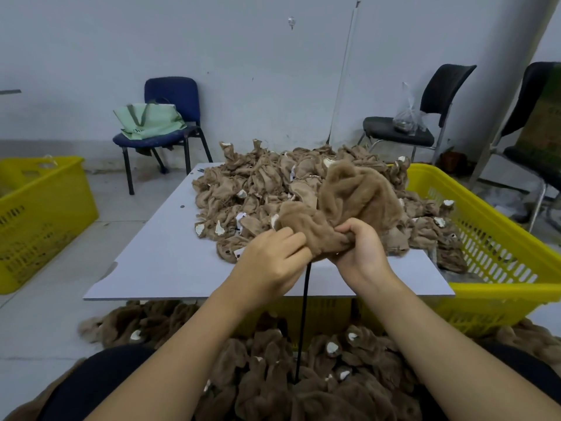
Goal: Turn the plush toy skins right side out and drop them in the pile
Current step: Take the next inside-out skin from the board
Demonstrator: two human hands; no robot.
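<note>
I hold one brown plush toy skin (349, 205) above the near part of the grey table (158, 262), its furry side showing. My right hand (361, 247) grips its lower end in a fist. My left hand (273, 256) pinches the fabric beside it. A thin black rod (303, 323) rises from below between my hands into the skin. A heap of inside-out skins (258, 189) covers the far half of the table. A pile of furry brown skins (303, 366) lies on the floor between my knees.
A yellow basket (491, 238) stands at the table's right with skins spilling into it; another yellow basket (36, 220) is on the floor at the left. A blue chair (170, 117) with a green bag and two black chairs (425, 117) stand by the wall.
</note>
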